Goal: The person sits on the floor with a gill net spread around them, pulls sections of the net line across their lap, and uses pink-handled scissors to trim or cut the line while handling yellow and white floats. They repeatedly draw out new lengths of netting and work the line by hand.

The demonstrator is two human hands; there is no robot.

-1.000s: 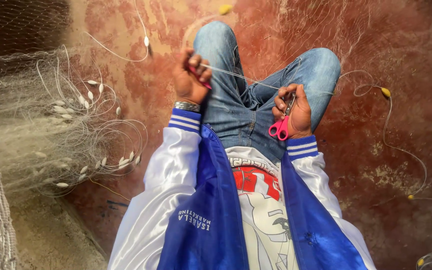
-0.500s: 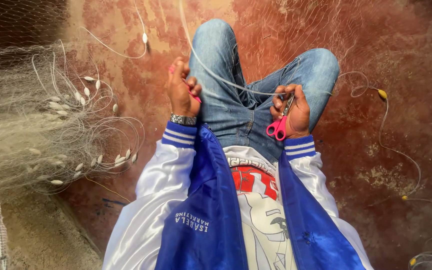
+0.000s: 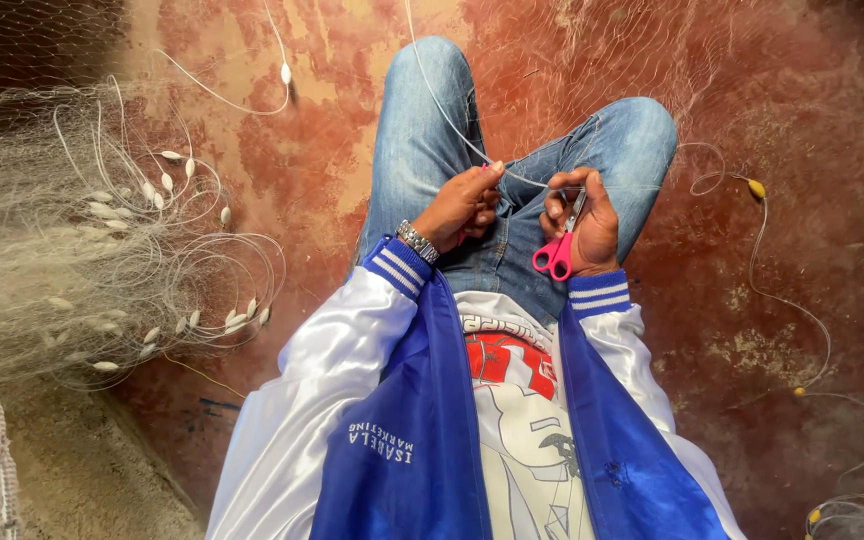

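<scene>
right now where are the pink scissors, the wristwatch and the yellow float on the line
pink scissors [image 3: 556, 254], head view, on the pink handle loops.
wristwatch [image 3: 417, 241], head view, on the metal band.
yellow float [image 3: 756, 188], head view, on its body.

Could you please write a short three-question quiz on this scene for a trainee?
1. Which hand holds the pink-handled scissors?
2. True or false: the left hand pinches a thin white line.
3. Where is the heaped net with white floats: A) across the person's lap, B) on the floor to the person's left?

Key: 1. the right hand; 2. true; 3. B.
</scene>
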